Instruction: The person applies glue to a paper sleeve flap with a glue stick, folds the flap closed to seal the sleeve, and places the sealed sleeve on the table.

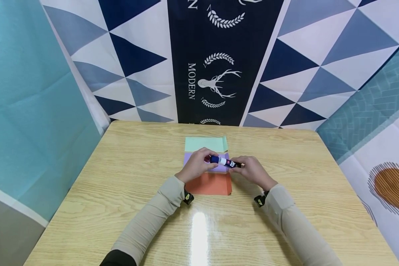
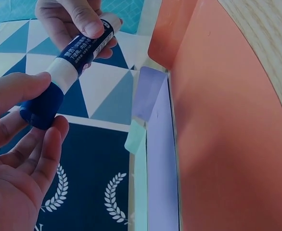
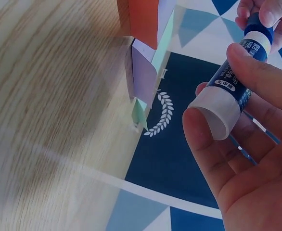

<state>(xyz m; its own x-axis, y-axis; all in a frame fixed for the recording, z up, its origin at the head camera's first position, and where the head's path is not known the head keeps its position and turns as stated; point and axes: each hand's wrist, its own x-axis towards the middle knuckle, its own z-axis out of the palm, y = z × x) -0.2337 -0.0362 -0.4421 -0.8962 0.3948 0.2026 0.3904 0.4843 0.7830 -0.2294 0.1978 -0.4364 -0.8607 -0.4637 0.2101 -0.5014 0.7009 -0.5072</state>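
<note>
A glue stick [image 1: 227, 162] with a dark blue label is held between both hands above the colored papers. My left hand [image 1: 198, 164] pinches its dark blue cap [image 2: 44, 106], which sits on the stick's white collar. Around the lower part of the barrel, near the white base [image 3: 217, 113], curl the fingers of my right hand [image 1: 251, 170]. Beneath lie three folded paper pieces in a row: mint green [image 1: 204, 144] farthest away, purple [image 1: 187, 158] in the middle, partly hidden by my left hand, and orange-red [image 1: 209, 184] nearest. Each has a narrow flap along its right end.
The papers lie on a light wood-grain table [image 1: 119, 184]. A patterned cloth [image 1: 206, 92] with triangles and a deer print hangs behind its far edge. Light glares off the tabletop in front of the papers. Both wrists wear black straps with small devices.
</note>
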